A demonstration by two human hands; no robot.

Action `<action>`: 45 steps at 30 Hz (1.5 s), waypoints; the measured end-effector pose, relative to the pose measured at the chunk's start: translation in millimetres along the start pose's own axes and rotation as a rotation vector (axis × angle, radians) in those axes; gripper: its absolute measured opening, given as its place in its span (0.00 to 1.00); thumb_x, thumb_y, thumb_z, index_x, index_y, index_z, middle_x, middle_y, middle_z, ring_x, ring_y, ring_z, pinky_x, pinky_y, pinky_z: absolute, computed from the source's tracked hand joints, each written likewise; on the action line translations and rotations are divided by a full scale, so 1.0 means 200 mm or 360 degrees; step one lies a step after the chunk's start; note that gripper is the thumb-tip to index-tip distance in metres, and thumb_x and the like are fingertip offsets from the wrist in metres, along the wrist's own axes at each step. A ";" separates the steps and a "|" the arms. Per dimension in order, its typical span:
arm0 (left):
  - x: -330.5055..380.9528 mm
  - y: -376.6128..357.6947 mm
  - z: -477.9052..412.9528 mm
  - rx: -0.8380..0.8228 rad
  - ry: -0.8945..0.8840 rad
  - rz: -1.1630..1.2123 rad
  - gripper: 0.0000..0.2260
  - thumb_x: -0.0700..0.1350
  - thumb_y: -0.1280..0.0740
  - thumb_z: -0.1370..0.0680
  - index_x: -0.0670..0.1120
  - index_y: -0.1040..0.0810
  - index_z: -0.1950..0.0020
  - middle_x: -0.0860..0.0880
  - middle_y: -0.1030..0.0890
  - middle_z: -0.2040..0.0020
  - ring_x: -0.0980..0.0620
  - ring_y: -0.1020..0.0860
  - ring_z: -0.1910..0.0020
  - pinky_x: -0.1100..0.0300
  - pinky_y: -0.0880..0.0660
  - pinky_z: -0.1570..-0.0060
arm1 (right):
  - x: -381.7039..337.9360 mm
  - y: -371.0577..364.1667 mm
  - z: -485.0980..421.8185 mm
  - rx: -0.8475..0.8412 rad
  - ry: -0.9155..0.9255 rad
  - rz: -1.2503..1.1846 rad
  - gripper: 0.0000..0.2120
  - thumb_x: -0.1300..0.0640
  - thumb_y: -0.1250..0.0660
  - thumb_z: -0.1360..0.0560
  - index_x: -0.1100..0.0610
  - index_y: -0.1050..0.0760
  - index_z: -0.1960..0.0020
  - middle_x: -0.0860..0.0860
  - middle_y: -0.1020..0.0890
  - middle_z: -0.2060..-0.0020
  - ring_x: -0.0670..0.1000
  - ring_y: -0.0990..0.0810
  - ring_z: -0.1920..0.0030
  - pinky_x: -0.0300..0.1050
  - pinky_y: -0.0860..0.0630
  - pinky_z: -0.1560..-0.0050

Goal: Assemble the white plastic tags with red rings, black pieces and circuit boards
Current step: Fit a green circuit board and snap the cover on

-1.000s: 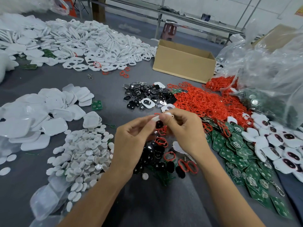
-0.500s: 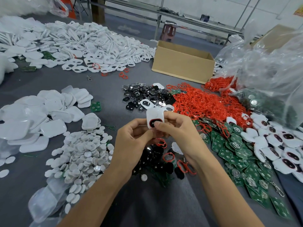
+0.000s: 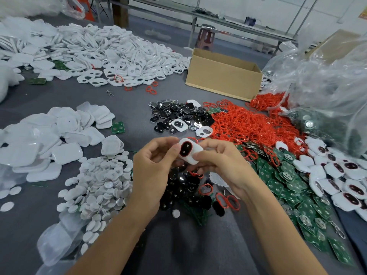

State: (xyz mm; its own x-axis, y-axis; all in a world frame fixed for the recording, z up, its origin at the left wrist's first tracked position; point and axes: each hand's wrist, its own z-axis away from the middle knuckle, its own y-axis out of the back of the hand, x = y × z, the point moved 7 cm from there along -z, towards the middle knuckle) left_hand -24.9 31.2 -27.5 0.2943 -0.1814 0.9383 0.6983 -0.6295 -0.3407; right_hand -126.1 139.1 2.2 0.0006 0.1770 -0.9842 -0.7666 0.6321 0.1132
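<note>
Where left hand [image 3: 153, 171] meets right hand [image 3: 222, 165], white tag [image 3: 193, 154] pinched

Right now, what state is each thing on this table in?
white tag, held in both hands, black piece and red ring fitted.
left hand, pinching the tag.
right hand, gripping the tag.
cardboard box, open on top.
loose red rings, heaped.

The crumpled clear plastic bag [image 3: 327, 86] is cut by the right edge. Left hand [image 3: 153, 169] and right hand [image 3: 222, 165] hide the white plastic tag [image 3: 194, 156]'s underside and some glossy black pieces [image 3: 187, 185].
</note>
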 end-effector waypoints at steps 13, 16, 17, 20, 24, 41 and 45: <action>0.00 -0.01 -0.01 -0.0014 0.0165 0.0206 0.14 0.36 0.40 0.19 0.46 0.15 0.53 0.47 0.14 0.57 0.55 0.17 0.62 0.67 0.23 0.65 | 0.01 -0.09 0.00 -0.0112 0.0029 -0.0187 0.09 0.71 0.38 0.24 0.72 0.25 0.45 0.67 0.17 0.55 0.58 0.17 0.63 0.48 0.18 0.60; 0.00 0.00 -0.01 -0.0012 0.0152 0.0185 0.15 0.35 0.40 0.20 0.47 0.15 0.54 0.47 0.14 0.57 0.55 0.17 0.61 0.66 0.23 0.64 | 0.01 -0.09 0.00 -0.0118 0.0054 -0.0182 0.09 0.71 0.37 0.25 0.71 0.24 0.46 0.66 0.17 0.57 0.58 0.16 0.64 0.48 0.18 0.60; 0.00 -0.01 -0.01 -0.0019 0.0144 0.0188 0.15 0.34 0.40 0.20 0.46 0.15 0.54 0.47 0.14 0.57 0.55 0.17 0.62 0.66 0.23 0.63 | 0.01 -0.09 0.00 -0.0118 0.0061 -0.0189 0.08 0.72 0.38 0.25 0.70 0.23 0.47 0.64 0.16 0.59 0.57 0.16 0.65 0.48 0.18 0.61; 0.00 -0.02 -0.01 -0.0057 0.0114 0.0197 0.15 0.34 0.39 0.21 0.47 0.15 0.56 0.47 0.14 0.57 0.55 0.18 0.61 0.66 0.23 0.62 | 0.01 -0.09 0.00 -0.0124 0.0081 -0.0205 0.08 0.72 0.39 0.25 0.67 0.22 0.51 0.59 0.16 0.63 0.55 0.17 0.67 0.47 0.18 0.62; 0.01 -0.01 -0.01 -0.0047 0.0079 0.0206 0.12 0.35 0.35 0.22 0.48 0.14 0.55 0.46 0.14 0.55 0.53 0.17 0.58 0.65 0.22 0.60 | 0.01 -0.09 0.00 -0.0158 0.0100 -0.0206 0.09 0.70 0.37 0.24 0.69 0.23 0.45 0.64 0.17 0.56 0.58 0.16 0.61 0.52 0.18 0.55; 0.01 0.00 -0.01 0.0002 -0.0020 0.0158 0.08 0.35 0.32 0.23 0.45 0.16 0.50 0.48 0.14 0.53 0.53 0.16 0.54 0.65 0.22 0.55 | 0.01 -0.10 0.00 0.0106 0.0218 -0.0300 0.09 0.74 0.40 0.24 0.71 0.23 0.46 0.58 0.19 0.68 0.50 0.21 0.75 0.42 0.21 0.71; 0.01 0.01 -0.02 0.0019 -0.0023 0.0142 0.08 0.36 0.33 0.22 0.45 0.16 0.49 0.49 0.14 0.52 0.53 0.16 0.52 0.65 0.22 0.54 | 0.03 -0.12 0.00 0.0063 0.0183 -0.0288 0.10 0.71 0.38 0.23 0.71 0.24 0.43 0.57 0.17 0.64 0.51 0.20 0.71 0.43 0.20 0.66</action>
State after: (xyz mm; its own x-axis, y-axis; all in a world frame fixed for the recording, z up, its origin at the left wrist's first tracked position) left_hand -25.0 27.2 -26.3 0.3650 -0.2253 0.9033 0.6766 -0.6022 -0.4236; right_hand -108.1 124.6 -5.7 0.0608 -0.0281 -0.9978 -0.7348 0.6753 -0.0638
